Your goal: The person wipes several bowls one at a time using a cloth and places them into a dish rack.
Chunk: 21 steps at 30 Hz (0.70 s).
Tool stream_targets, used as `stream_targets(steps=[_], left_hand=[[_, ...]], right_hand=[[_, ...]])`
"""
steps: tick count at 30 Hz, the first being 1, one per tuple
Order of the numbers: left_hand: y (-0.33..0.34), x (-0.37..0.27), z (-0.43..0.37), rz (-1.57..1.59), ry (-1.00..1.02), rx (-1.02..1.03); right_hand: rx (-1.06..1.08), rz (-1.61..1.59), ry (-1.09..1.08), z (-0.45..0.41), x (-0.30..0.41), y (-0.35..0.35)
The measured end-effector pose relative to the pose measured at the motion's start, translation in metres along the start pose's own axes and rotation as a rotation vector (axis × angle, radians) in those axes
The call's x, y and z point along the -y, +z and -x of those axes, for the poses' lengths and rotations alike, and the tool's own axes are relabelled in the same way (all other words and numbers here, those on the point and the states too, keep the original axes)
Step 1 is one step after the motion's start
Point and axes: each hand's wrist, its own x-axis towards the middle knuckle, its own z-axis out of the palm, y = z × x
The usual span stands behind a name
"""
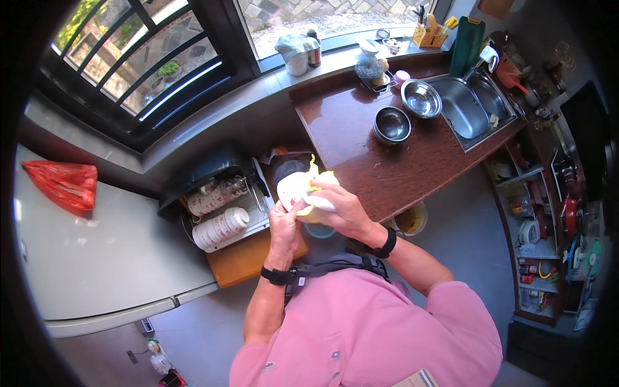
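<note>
In front of my body my left hand point(285, 227) grips the rim of a white bowl with a red pattern point(288, 187). My right hand point(346, 208) presses a white cloth with yellow edging point(320, 202) against the bowl. Part of the bowl is hidden by the cloth and my fingers. Just left of my hands is a dish rack point(261, 225) in a dark cabinet. Stacked patterned bowls point(220, 230) lie on their sides in it, with more patterned dishes point(208, 202) behind them.
On the red-brown stone counter point(348, 159) stand two steel bowls, one smaller point(392, 125) and one larger point(421, 98), beside a double sink point(462, 109). A red plastic bag point(67, 186) lies on the white surface point(111, 251) at left. A bucket point(412, 218) stands under the counter's edge.
</note>
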Motion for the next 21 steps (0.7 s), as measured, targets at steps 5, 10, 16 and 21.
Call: stream_targets(steps=[5,10,16,21], left_hand=[[-0.003,0.002,-0.001,0.22,-0.008,0.008],[0.01,0.001,0.002,-0.242,0.221,0.062],[0.013,-0.002,0.0,-0.729,0.341,-0.021],[0.02,0.004,0.01,-1.211,0.498,0.144]], right_hand=[[-0.438,-0.77,0.721,-0.003,-0.039,0.013],[-0.217,-1.255,0.896,-0.006,-0.004,0.023],[-0.295,-0.842,0.844,0.013,-0.013,0.021],[-0.221,-0.928,0.78,-0.003,-0.001,0.003]])
